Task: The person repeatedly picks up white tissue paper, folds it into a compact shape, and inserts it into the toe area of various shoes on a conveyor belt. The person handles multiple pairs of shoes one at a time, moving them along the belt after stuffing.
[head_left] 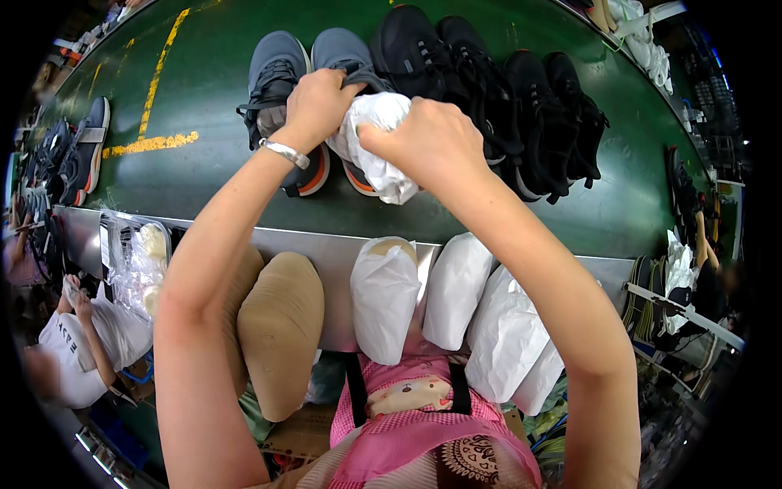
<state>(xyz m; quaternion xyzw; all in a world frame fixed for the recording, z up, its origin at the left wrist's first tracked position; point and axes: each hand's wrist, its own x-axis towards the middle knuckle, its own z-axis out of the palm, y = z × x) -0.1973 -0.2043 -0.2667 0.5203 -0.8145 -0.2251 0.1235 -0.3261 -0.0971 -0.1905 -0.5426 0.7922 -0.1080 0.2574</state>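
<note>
While both hands squeeze a white paper wad (376, 147) near the top middle, left hand (316, 104) and right hand (432, 140) push it into a grey shoe (346, 61) on the green belt (204, 122), black shoes (521, 106) beside.

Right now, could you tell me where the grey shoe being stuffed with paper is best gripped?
Grip the grey shoe at its collar, from above on the heel side: the left hand already holds there, while the right hand pushes the white paper wad in.
</note>
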